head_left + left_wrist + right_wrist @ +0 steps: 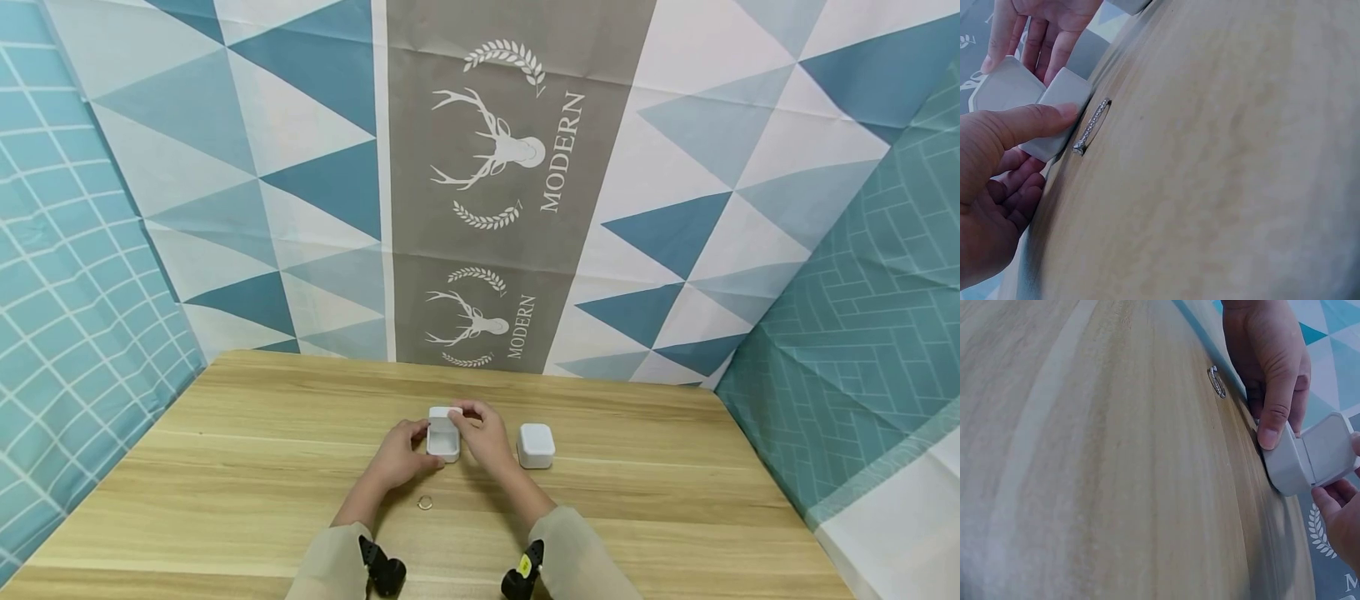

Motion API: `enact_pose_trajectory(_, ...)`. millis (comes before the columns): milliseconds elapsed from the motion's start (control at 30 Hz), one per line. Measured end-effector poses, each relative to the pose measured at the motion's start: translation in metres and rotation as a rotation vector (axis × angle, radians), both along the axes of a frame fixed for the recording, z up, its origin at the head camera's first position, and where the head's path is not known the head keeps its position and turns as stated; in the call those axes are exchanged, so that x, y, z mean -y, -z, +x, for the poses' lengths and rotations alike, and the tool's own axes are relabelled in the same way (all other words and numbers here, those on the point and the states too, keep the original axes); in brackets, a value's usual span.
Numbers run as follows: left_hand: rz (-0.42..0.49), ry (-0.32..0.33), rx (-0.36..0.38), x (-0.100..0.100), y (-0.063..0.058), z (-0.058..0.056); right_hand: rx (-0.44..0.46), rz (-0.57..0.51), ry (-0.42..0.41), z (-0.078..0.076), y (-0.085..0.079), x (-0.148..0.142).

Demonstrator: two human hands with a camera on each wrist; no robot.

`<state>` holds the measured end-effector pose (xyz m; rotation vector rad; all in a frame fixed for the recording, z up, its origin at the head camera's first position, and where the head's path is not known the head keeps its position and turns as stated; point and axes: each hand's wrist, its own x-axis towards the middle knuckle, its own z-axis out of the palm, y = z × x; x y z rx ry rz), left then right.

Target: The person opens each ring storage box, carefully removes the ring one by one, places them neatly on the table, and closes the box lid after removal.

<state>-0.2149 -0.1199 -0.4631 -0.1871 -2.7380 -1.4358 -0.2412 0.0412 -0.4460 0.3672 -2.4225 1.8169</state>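
Observation:
A small white ring box (pixel 443 444) stands with its lid (pixel 1007 90) raised on the wooden table. My left hand (pixel 401 457) grips its lower part, thumb on the front wall and fingers round the left side. On the other side my right hand (pixel 483 435) pinches the raised lid between thumb and fingers. In the head view the inside of the box looks pale, with no ring showing in it. A silver-coloured ring (pixel 1093 125) set with small stones lies on the table in front of the box, between my forearms.
A second white box (pixel 536 446), with its lid down, stands to the right of my right hand. The wooden table (pixel 660 500) runs back to a patterned cloth wall (pixel 480 217), with blue tiled-print cloth on both sides. Both wrists carry small black cameras.

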Motion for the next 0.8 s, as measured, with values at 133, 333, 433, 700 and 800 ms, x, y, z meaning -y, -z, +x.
enact_pose_trajectory(133, 0.0, 0.0, -0.002, 0.0, -0.001, 0.0, -0.015, -0.007, -0.009, -0.003, 0.005, -0.001)
enact_pose_trajectory(333, -0.005, 0.001, 0.003, 0.0, -0.002, 0.001, -0.008, -0.022, -0.025, -0.002, 0.006, -0.002)
enact_pose_trajectory(433, -0.005, 0.003, 0.002, 0.0, -0.002, 0.0, 0.0, -0.029, -0.026, -0.002, 0.007, -0.002)
enact_pose_trajectory(700, -0.009, 0.004, 0.001, 0.0, -0.001, 0.0, -0.012, -0.071, -0.058, 0.013, -0.013, -0.002)
enact_pose_trajectory(800, -0.006, 0.003, 0.002, 0.0, -0.002, 0.0, -0.002, -0.069, -0.064, 0.018, -0.02, -0.002)
